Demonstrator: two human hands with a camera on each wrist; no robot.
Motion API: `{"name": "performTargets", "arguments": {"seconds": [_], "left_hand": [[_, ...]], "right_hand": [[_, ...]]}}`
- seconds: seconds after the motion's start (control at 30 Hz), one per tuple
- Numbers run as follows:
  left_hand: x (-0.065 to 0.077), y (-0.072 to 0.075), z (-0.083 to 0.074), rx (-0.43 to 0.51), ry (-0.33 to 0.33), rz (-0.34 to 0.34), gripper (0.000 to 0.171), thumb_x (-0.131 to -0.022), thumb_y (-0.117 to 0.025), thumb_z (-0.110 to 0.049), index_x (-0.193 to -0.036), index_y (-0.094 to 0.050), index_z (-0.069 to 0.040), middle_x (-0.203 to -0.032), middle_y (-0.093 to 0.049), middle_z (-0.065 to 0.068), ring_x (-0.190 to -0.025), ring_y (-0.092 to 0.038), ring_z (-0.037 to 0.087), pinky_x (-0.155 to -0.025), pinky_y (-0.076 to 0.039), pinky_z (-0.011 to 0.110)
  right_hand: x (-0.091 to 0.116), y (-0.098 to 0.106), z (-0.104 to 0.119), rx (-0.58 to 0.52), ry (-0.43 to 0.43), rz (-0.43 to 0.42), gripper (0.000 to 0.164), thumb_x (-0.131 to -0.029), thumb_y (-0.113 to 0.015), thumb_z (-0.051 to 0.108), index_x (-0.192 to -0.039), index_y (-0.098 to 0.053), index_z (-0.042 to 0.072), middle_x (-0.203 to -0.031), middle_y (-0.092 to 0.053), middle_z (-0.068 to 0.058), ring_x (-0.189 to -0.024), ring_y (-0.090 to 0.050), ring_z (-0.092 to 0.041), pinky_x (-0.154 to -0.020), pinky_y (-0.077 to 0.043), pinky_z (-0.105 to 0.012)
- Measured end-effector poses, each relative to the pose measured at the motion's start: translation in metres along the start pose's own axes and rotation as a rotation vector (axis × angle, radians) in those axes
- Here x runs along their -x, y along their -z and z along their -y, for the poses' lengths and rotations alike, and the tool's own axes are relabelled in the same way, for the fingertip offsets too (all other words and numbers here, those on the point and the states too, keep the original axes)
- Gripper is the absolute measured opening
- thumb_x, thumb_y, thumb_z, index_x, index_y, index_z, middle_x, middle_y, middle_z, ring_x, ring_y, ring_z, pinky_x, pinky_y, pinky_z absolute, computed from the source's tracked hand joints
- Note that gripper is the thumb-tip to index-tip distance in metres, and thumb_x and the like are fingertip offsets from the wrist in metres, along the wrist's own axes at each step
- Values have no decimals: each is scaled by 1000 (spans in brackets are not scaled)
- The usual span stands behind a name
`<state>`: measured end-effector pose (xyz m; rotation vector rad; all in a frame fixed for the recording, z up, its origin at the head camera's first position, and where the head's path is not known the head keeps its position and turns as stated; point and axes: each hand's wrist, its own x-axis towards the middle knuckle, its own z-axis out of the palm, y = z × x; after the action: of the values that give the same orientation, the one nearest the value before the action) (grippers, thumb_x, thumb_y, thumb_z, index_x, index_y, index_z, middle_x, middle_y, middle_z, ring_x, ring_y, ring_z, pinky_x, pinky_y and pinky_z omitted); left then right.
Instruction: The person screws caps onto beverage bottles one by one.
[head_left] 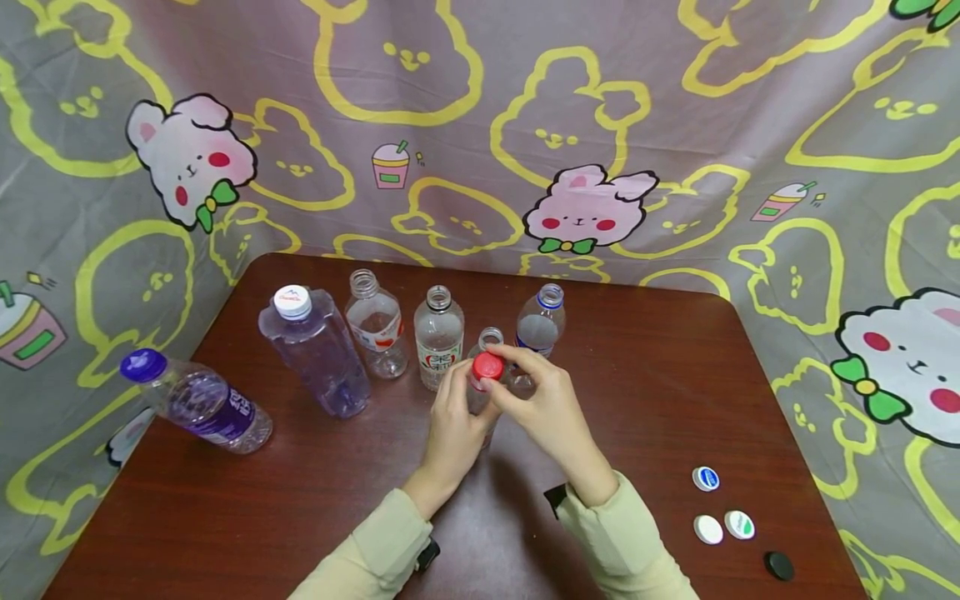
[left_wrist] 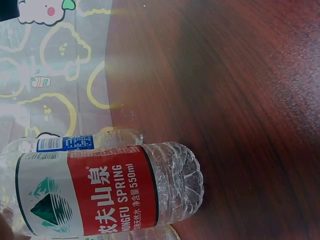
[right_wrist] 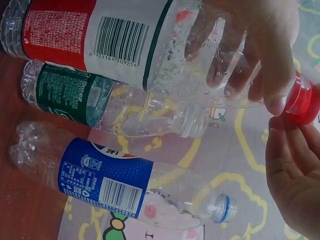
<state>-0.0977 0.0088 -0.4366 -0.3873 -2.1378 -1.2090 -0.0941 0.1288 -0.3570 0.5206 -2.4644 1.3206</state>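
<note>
A clear plastic water bottle (left_wrist: 112,190) with a red and white label is in my left hand (head_left: 453,429). The right wrist view shows the fingers of that hand curled round the bottle's upper part, just below the neck. On the bottle's mouth is a red cap (head_left: 488,365), pinched between the thumb and fingers of my right hand (head_left: 546,408). Whether the cap is screwed tight cannot be seen. Close behind stand an uncapped green-labelled bottle (right_wrist: 75,97) and an uncapped blue-labelled bottle (right_wrist: 105,175) with a blue neck ring.
To the left stand two uncapped clear bottles (head_left: 439,333) (head_left: 377,329), a big white-capped bottle (head_left: 322,358) and a purple-capped bottle (head_left: 210,408). Several loose caps, among them a black cap (head_left: 778,566) and a plain white cap (head_left: 708,530), lie at the right. A patterned curtain (head_left: 465,150) surrounds the table.
</note>
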Motion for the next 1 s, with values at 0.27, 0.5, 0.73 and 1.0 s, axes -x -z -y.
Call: {"name": "performTargets", "arguments": {"seconds": [0.27, 0.5, 0.73, 1.0], "left_hand": [[-4, 1, -2, -46, 58, 72, 42, -80, -72, -17, -113, -53, 3, -106, -62, 16, -101, -61, 29, -86, -51, 43], [-5, 3, -4, -66, 95, 123, 45, -79, -73, -20, -113, -53, 1, -104, -62, 16, -99, -62, 30, -82, -51, 44], [-6, 3, -4, -64, 112, 144, 48, -78, -74, -21, -114, -53, 1, -104, -62, 17, -99, -61, 30, -82, -51, 45], [-7, 2, -3, -49, 117, 166, 47, -77, -74, -20, -114, -52, 0, -105, -61, 15, -99, -60, 28, -85, -50, 42]], "right_hand": [[-1, -1, 0, 34, 0, 13, 37, -77, -75, 7, -113, -68, 4, -108, -71, -9, -91, -63, -22, -74, -50, -26], [-2, -1, -1, 53, -13, 7, 36, -77, -76, 8, -112, -69, 4, -106, -71, -10, -86, -61, -19, -71, -51, -26], [-5, -1, -1, 67, -35, 0, 35, -75, -79, 10, -108, -70, 4, -101, -71, -9, -89, -63, -19, -76, -51, -31], [-11, -3, 2, 97, -141, 0, 38, -71, -83, 16, -100, -64, 2, -92, -67, -11, -87, -63, -21, -75, -48, -34]]}}
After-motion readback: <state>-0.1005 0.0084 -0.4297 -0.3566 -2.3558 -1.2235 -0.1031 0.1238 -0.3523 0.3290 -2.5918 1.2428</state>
